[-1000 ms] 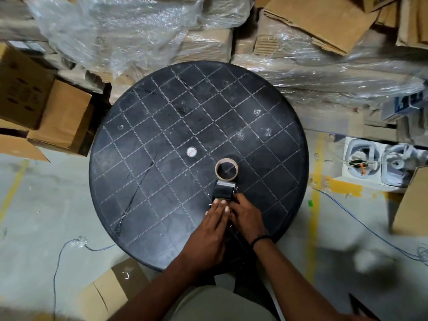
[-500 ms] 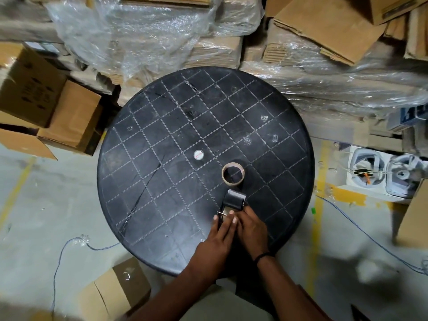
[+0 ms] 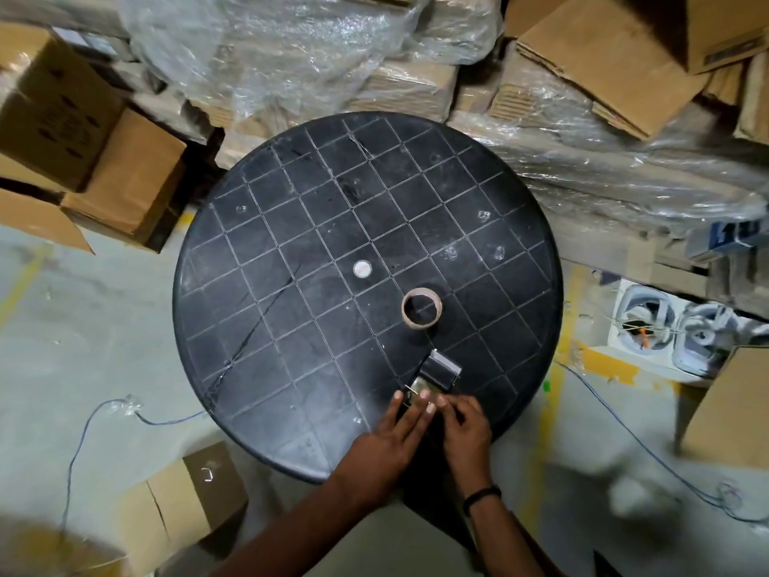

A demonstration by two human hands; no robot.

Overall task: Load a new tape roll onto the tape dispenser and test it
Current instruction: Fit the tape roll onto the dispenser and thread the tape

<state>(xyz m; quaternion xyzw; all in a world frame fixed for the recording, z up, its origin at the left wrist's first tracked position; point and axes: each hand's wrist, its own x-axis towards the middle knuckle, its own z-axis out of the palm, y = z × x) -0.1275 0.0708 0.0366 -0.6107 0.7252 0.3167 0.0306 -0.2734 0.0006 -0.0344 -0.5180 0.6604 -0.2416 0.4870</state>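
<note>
Black round table (image 3: 291,326), tape dispenser (image 3: 437,374) touching both hands (image 3: 420,431).

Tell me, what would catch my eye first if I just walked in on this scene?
Most likely the big round black table with its grid of pale lines, filling the middle. At its near edge, the left hand and right hand work on a small black tape dispenser, with a tan tape roll lying flat just beyond it. Cardboard boxes and crumpled plastic wrap crowd behind.
</note>
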